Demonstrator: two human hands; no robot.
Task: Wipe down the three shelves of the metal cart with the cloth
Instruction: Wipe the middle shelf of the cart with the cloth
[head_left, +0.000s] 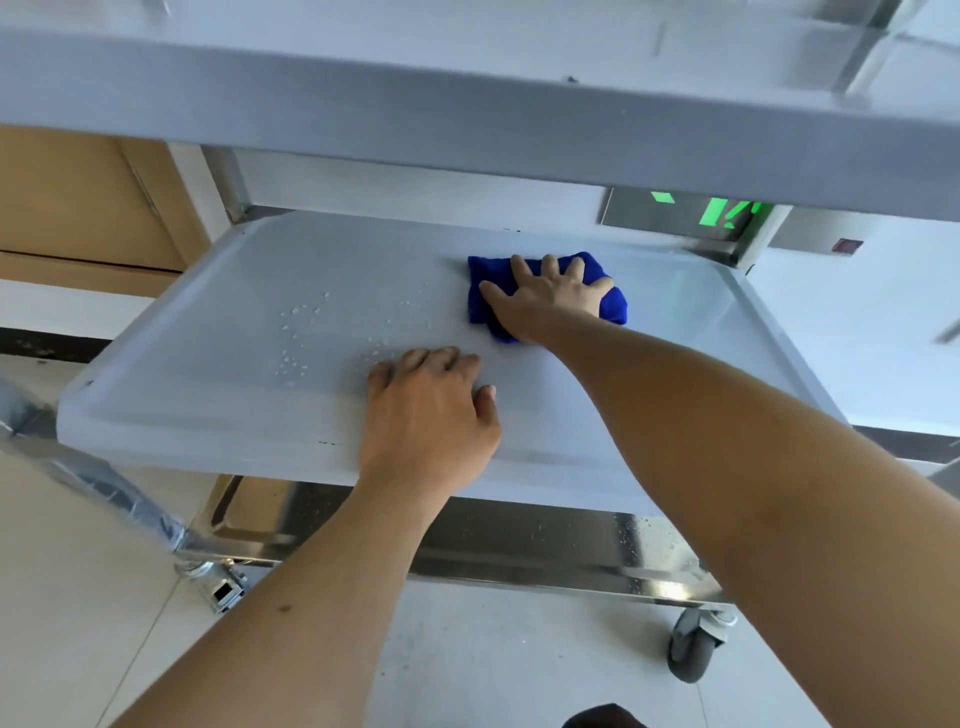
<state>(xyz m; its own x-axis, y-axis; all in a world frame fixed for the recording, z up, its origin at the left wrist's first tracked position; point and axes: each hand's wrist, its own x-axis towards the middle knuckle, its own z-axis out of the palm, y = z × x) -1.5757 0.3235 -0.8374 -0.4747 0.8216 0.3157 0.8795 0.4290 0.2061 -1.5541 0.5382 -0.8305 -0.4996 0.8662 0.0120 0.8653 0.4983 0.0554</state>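
Note:
The metal cart's middle shelf (218, 395) fills the centre of the head view, under the top shelf (467, 104). The bottom shelf (519, 540) shows below, partly hidden by my arms. A blue cloth (613, 304) lies on the middle shelf toward its far right. My right hand (545, 296) presses flat on the cloth with fingers spread. My left hand (431, 410) rests palm down on the shelf's front edge, holding nothing. Water droplets (301, 332) dot the shelf left of the cloth.
Cart wheels stand on the pale floor at the lower left (221, 587) and lower right (693, 649). Brown cardboard boxes (78, 208) sit behind the cart at the left. A white wall (857, 338) is at the right.

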